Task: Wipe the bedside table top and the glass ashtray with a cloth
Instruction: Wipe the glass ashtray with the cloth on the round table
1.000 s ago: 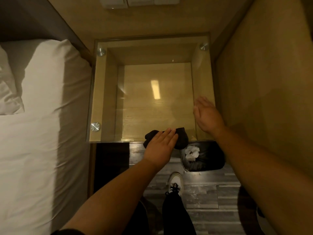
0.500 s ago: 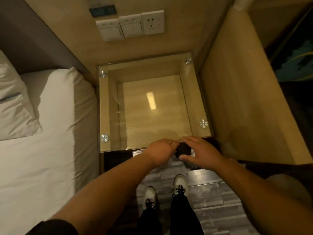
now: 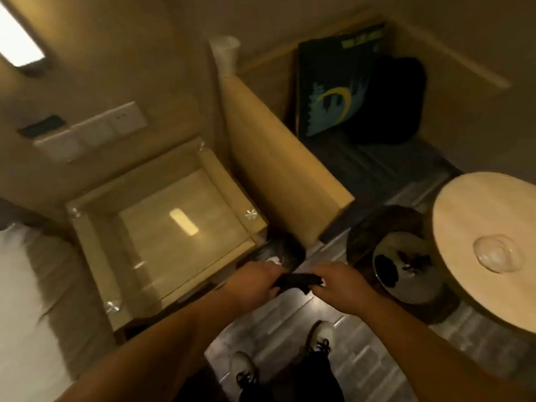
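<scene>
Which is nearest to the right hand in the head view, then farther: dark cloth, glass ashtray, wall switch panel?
1. Dark cloth: held between the right hand and the left hand.
2. Glass ashtray: to the right, on the round table.
3. Wall switch panel: far upper left.

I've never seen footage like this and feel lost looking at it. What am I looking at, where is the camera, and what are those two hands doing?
No machine here: a person wears a camera on the head, looking down at their own arms and shoes. The picture is blurred. The left hand and right hand each grip one end of a dark cloth, held in the air above the floor. To the left is the glass-topped bedside table, with nothing visible on it. To the right, a round wooden table carries what looks like a clear glass ashtray.
</scene>
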